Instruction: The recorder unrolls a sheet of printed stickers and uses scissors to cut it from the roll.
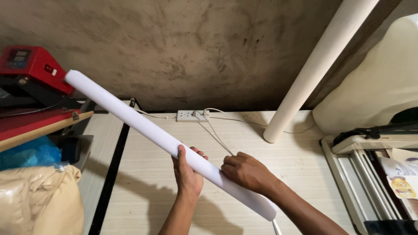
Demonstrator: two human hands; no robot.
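White rolled sheet [143,126] held slantwise above the pale wooden table [261,182], upper end toward the red heat press [30,69]. Left hand [188,172] wrapped around the roll from below; right hand [246,170] closed over it just beside. Power strip [192,115] lies beyond the roll, against the wall.

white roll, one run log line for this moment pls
left hand: grips white roll | right hand: grips roll | roll: tilted, above table | near: power strip
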